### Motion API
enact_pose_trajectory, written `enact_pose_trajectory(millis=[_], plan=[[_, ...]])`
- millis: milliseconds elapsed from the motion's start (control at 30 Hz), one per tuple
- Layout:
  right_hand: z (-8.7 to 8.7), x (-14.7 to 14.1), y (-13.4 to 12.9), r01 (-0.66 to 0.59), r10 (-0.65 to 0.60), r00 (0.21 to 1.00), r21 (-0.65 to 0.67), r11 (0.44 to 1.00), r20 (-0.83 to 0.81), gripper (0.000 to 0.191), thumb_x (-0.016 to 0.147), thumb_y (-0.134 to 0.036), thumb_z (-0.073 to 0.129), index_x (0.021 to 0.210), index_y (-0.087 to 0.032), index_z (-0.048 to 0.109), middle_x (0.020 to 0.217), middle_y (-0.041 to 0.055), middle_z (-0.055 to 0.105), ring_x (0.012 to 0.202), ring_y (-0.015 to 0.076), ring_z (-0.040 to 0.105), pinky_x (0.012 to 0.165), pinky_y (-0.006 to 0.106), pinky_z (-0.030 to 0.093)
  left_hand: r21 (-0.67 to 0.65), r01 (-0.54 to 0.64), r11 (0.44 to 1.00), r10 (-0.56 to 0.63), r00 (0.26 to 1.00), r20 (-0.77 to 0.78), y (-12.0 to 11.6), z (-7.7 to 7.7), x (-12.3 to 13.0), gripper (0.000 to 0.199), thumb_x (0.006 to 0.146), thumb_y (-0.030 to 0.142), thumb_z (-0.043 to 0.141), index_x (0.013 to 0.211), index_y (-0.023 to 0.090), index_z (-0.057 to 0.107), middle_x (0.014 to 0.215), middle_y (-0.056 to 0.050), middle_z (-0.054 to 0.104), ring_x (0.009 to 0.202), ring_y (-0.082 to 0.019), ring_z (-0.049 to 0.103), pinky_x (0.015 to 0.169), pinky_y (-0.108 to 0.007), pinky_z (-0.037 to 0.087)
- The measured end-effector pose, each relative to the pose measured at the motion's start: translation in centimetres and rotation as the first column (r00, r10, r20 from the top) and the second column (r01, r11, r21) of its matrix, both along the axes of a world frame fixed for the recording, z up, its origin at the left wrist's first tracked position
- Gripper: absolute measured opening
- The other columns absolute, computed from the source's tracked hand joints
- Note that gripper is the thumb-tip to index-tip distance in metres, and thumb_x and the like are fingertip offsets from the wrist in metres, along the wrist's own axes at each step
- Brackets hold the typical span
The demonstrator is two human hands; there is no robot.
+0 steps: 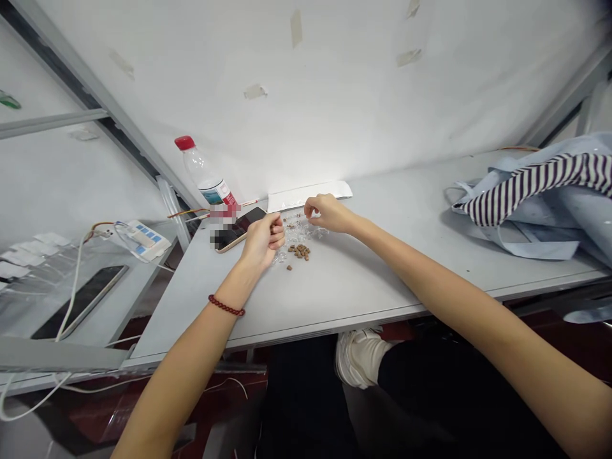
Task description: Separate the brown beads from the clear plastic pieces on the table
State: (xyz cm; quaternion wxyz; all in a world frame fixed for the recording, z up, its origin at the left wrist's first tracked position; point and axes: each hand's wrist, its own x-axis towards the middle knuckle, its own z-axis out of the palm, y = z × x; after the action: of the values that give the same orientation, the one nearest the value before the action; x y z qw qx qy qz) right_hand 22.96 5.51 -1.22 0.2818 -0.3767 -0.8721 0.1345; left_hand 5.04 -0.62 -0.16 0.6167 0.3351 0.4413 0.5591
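Observation:
A small pile of brown pellet-like pieces (299, 251) lies on the grey-white table, with one piece apart from it toward the front. Just behind the pile are scattered clear, glassy-looking bits (301, 231) with a few tiny brown pieces among them. My left hand (266, 237) is closed, fingers curled in, between the black phone (243, 226) and the pile; what it holds, if anything, is hidden. Over the right side of the clear bits, my right hand (327, 213) has its thumb and fingers bent together in a pinch. Anything between those fingertips is too small to make out.
A red-capped bottle (203, 169) stands at the back left. Behind my hands lies a flat white packet (310, 194) against the wall. A light-blue bag with a striped edge (530, 197) rests at the right. Left, a lower shelf holds a power strip (143, 239), cables and another phone (81, 303).

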Motion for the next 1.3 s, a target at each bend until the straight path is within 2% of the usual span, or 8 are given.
enact_pose_trajectory(millis=[233, 400, 567, 667, 767, 1033, 1200, 1300], plan=[[-0.3, -2.1, 1.4, -0.069, 0.069, 0.998, 0.001, 0.998, 0.014, 0.017, 0.077, -0.006, 0.057, 0.086, -0.013, 0.069, 0.090, 0.0075, 0.071, 0.082, 0.0171, 0.060, 0.076, 0.028, 0.041, -0.149, 0.064, 0.987, -0.030, 0.974, 0.223, 0.6, 0.8, -1.1, 0.023, 0.083, 0.016, 0.040, 0.063, 0.013, 0.050, 0.051, 0.003, 0.040, 0.032, -0.003, 0.027, 0.028, -0.015, 0.018], [-0.4, -4.8, 1.5, -0.026, 0.028, 0.960, -0.010, 1.000, 0.280, 0.020, 0.073, 0.000, 0.056, 0.074, -0.016, 0.070, 0.078, 0.0090, 0.068, 0.076, 0.0181, 0.058, 0.066, 0.029, 0.035, -0.166, 0.074, 0.983, -0.040, 0.979, 0.201, 0.5, 1.0, -1.2, 0.025, 0.086, 0.013, 0.042, 0.061, 0.014, 0.047, 0.049, 0.006, 0.036, 0.031, -0.002, 0.024, 0.027, -0.014, 0.015], [-0.4, -5.5, 1.6, 0.041, -0.044, 0.930, 0.016, 0.999, 0.365, 0.021, 0.072, 0.002, 0.056, 0.070, -0.016, 0.066, 0.074, 0.0107, 0.063, 0.074, 0.0201, 0.057, 0.063, 0.030, 0.031, -0.158, 0.093, 0.983, -0.071, 0.987, 0.144, 0.7, 0.7, -1.3, 0.026, 0.086, 0.011, 0.043, 0.060, 0.014, 0.047, 0.048, 0.006, 0.036, 0.030, -0.001, 0.024, 0.027, -0.013, 0.014], [-0.4, -5.3, 1.5, 0.000, -0.010, 0.968, 0.041, 0.999, 0.252, 0.020, 0.070, 0.002, 0.057, 0.076, -0.016, 0.063, 0.078, 0.0092, 0.064, 0.079, 0.0203, 0.056, 0.065, 0.028, 0.034, -0.164, 0.085, 0.983, -0.073, 0.994, 0.077, 1.0, 0.0, -1.4, 0.026, 0.087, 0.013, 0.045, 0.061, 0.013, 0.049, 0.048, 0.006, 0.037, 0.030, 0.000, 0.023, 0.028, -0.013, 0.014], [-0.1, -4.9, 0.9, -0.060, 0.061, 0.998, 0.040, 0.997, -0.027, 0.016, 0.070, -0.003, 0.059, 0.078, -0.017, 0.058, 0.081, 0.0049, 0.065, 0.080, 0.0176, 0.056, 0.069, 0.028, 0.039, -0.177, 0.097, 0.979, -0.102, 0.995, -0.018, 1.2, -0.7, -1.4, 0.027, 0.088, 0.022, 0.051, 0.063, 0.012, 0.052, 0.050, 0.005, 0.040, 0.031, 0.000, 0.023, 0.029, -0.014, 0.014], [0.8, -3.8, -0.9, -0.173, 0.112, 0.911, -0.120, 0.978, -0.396, 0.015, 0.066, -0.013, 0.063, 0.073, -0.019, 0.051, 0.077, 0.0012, 0.064, 0.071, 0.0136, 0.054, 0.068, 0.029, 0.043, -0.019, 0.166, 0.986, -0.167, 0.982, -0.090, 0.7, -0.8, -0.7, 0.032, 0.084, 0.022, 0.059, 0.056, 0.015, 0.045, 0.048, 0.007, 0.031, 0.034, -0.001, 0.022, 0.032, -0.015, 0.013], [0.7, -3.2, -0.3, -0.153, 0.100, 0.926, -0.120, 0.981, -0.365, 0.018, 0.065, -0.009, 0.061, 0.072, -0.019, 0.049, 0.076, 0.0009, 0.064, 0.072, 0.0138, 0.054, 0.068, 0.028, 0.042, 0.015, 0.082, 0.996, -0.082, 0.997, -0.011, 0.9, -0.5, -0.5, 0.036, 0.080, 0.015, 0.053, 0.049, 0.018, 0.035, 0.044, 0.008, 0.024, 0.033, -0.002, 0.019, 0.031, -0.016, 0.011], [0.1, -2.5, 0.6, -0.055, 0.037, 0.973, -0.074, 0.996, -0.227, 0.018, 0.064, -0.005, 0.059, 0.072, -0.019, 0.050, 0.075, 0.0013, 0.064, 0.072, 0.0150, 0.054, 0.068, 0.028, 0.040, 0.035, 0.157, 0.987, -0.160, 0.981, 0.109, 0.7, 0.0, -1.1, 0.037, 0.082, 0.020, 0.045, 0.047, 0.018, 0.035, 0.043, 0.006, 0.026, 0.033, -0.003, 0.018, 0.031, -0.017, 0.012]])
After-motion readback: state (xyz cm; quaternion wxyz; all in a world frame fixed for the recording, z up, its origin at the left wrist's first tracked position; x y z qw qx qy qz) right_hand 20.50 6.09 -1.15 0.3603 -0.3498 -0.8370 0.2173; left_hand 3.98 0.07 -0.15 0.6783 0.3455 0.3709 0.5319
